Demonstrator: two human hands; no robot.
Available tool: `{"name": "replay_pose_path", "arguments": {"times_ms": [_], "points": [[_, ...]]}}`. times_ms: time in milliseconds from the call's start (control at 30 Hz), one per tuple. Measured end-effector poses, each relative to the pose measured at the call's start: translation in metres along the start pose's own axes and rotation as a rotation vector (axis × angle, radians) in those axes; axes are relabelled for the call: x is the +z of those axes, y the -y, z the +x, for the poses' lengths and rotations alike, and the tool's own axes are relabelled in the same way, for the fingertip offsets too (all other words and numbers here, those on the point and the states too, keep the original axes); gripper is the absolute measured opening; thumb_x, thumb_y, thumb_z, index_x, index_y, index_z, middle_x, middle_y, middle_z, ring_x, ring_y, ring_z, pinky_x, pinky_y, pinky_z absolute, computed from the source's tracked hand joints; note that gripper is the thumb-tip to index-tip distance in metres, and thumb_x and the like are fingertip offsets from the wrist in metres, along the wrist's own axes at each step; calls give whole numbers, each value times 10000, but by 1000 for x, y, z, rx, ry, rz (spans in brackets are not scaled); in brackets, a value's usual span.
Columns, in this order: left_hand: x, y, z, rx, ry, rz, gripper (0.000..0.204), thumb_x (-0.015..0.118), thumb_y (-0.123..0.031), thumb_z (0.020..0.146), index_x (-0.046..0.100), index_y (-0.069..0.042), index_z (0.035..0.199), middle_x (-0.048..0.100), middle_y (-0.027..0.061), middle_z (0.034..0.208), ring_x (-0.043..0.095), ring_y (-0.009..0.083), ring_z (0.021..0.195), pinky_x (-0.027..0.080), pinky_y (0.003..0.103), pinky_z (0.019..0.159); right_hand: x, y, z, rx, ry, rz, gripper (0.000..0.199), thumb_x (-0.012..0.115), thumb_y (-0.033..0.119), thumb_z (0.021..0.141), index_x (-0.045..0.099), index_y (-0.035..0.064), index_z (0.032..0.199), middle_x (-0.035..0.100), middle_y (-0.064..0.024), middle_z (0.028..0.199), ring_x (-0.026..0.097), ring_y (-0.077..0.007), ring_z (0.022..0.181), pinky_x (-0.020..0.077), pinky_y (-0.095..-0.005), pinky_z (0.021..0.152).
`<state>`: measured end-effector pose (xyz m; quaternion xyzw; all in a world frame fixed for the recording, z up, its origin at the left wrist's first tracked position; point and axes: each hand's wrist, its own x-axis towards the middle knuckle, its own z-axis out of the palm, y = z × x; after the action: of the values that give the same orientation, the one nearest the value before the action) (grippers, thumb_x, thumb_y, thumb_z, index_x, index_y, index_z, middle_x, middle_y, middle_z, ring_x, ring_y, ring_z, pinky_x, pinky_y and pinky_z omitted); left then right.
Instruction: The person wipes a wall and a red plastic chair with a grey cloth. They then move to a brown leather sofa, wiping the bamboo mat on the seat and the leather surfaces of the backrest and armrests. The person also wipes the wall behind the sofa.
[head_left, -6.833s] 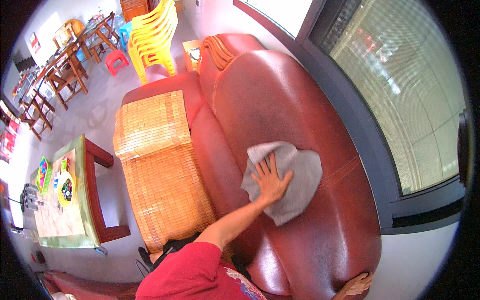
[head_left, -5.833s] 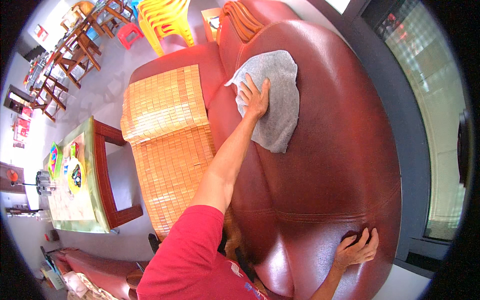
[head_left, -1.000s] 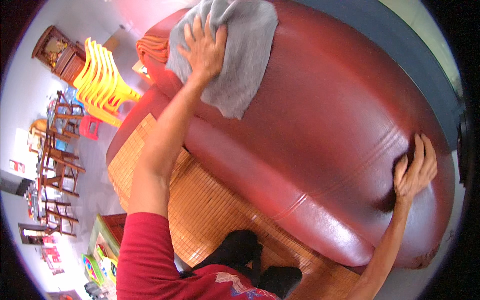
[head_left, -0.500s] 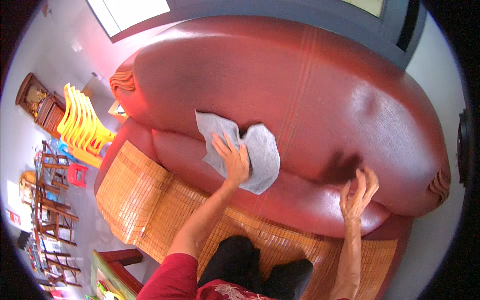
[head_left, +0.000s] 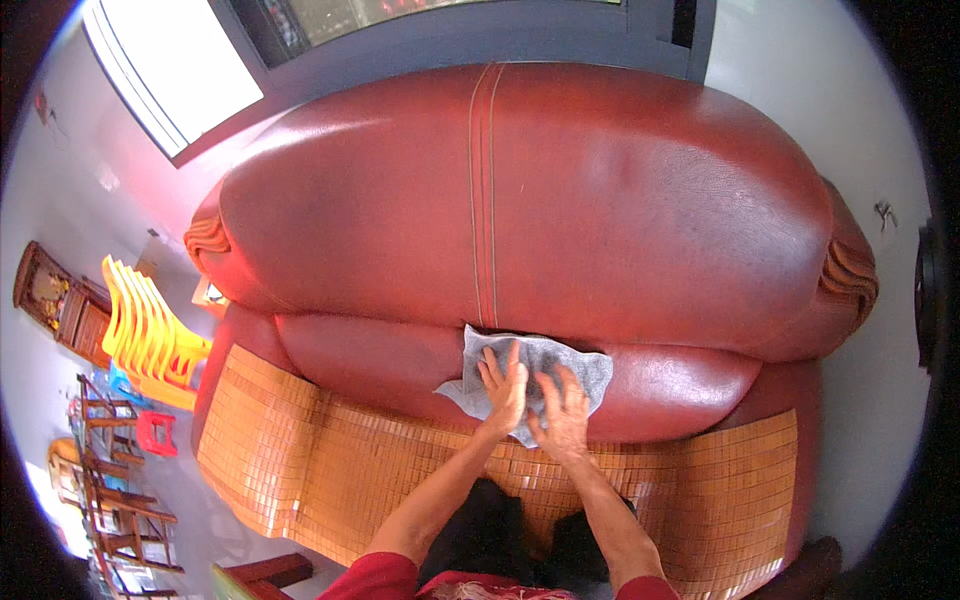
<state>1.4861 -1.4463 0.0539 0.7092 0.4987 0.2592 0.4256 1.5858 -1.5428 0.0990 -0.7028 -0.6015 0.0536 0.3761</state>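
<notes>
A grey cloth [head_left: 595, 372] lies crumpled on the lower cushion of a dark red leather sofa [head_left: 640, 250], just below the stitched seam of its backrest. My left hand [head_left: 506, 392] rests on the cloth's left part, fingers stretched and thumb raised. Beside it, my right hand [head_left: 563, 415] touches the cloth with its fingers apart and slightly bent. Neither hand is visibly closed around the fabric. Under my wrists runs a brown bamboo seat mat [head_left: 370, 455] spread along the sofa seat.
At the left stand stacked yellow plastic chairs [head_left: 150, 325], a red stool [head_left: 157, 433] and dark wooden chairs [head_left: 125, 500]. A table corner [head_left: 270, 572] juts in at the lower left. Behind the sofa is a grey-framed window [head_left: 450, 45]. My knees are against the seat.
My right hand has moved left from above the sofa onto the cloth. The cloth and my left hand sit lower on the sofa, with the cloth more bunched. The view has shifted.
</notes>
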Motion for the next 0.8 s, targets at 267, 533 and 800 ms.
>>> {"name": "replay_pose_path", "arguments": {"times_ms": [267, 533, 800], "points": [[-74, 13, 4, 81, -314, -117, 390, 478, -286, 956, 496, 10, 1210, 506, 145, 1203, 466, 251, 1118, 368, 371, 968, 71, -4, 23, -167, -20, -377, 618, 675, 393, 739, 464, 307, 1313, 375, -187, 1387, 305, -363, 1316, 298, -554, 965], [-64, 3, 4, 401, -228, 487, 595, 715, -218, 772, 427, 7, 1241, 375, 275, 1300, 361, 416, 1208, 302, 479, 1013, -8, -129, -6, 151, -191, -630, 419, 562, 461, 803, 596, 218, 1143, 507, -145, 1224, 430, -322, 1203, 269, -570, 977], [-28, -10, 22, 351, -339, 467, 1016, 745, -445, 701, 185, 0, 1422, 134, 331, 1440, 153, 481, 1336, 175, 569, 1072, -140, -250, -39, 565, -403, -799, 380, 537, 315, 842, 529, 118, 1166, 391, -164, 1372, 310, -296, 1323, 211, -501, 1047]]}}
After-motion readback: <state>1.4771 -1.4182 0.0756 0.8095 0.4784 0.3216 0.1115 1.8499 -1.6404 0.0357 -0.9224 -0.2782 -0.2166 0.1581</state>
